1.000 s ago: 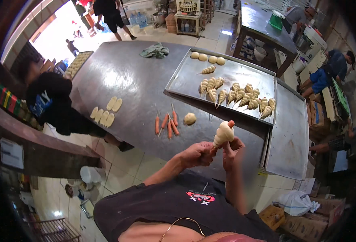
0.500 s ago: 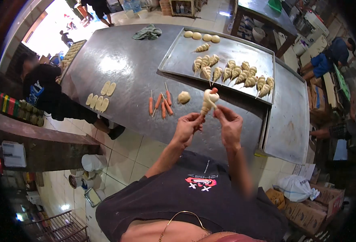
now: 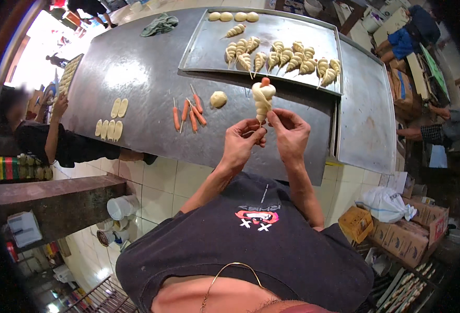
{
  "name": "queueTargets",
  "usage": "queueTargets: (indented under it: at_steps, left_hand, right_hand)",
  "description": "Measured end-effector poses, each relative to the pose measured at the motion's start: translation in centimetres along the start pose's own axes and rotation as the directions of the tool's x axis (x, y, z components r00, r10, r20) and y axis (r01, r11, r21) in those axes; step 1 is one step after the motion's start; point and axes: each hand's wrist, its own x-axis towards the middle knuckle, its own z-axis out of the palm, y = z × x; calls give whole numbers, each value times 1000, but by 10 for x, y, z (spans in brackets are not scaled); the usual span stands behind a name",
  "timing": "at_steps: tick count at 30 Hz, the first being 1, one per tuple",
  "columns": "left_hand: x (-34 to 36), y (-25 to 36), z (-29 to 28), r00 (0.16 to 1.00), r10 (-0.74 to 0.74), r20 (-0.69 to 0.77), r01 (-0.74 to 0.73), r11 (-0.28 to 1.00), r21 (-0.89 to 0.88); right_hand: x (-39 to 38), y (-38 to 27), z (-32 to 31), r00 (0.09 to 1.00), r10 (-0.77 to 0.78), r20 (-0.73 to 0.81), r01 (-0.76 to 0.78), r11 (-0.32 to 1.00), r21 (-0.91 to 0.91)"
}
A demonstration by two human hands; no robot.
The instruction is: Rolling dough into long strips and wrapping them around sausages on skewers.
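Observation:
Between my hands, above the metal table, a dough-wrapped sausage on a stick point(image 3: 263, 103) is held upright, with the reddish sausage tip showing on top. My left hand point(image 3: 243, 142) is closed in a pinch on the stick below the dough. Thumb and fingers of my right hand point(image 3: 291, 134) are pinched together at the lower right side of the dough. A dough strip runs slantwise down its front. Left of my hands lie several skewered sausages point(image 3: 194, 121) and a round dough ball point(image 3: 218, 99).
A large metal tray point(image 3: 198, 58) holds several wrapped dough sticks and dough balls. Flat dough ovals point(image 3: 104, 130) lie at the table's left, and a grey-green cloth point(image 3: 159, 24) at its far edge. A co-worker point(image 3: 39, 128) sits at the left. Cardboard boxes point(image 3: 404, 240) stand at lower right.
My right hand has drawn the dough strip down from the upper right across the front to the lower end. The view has shifted, and the left co-worker's arm now reaches up to a tray.

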Motion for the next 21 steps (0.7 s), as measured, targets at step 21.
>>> queueTargets:
  at_steps: [21]
  left_hand:
    - [3, -34, 13, 996, 59, -69, -63, 996, -59]
  right_hand:
    - [-5, 6, -17, 994, -75, 76, 77, 997, -16]
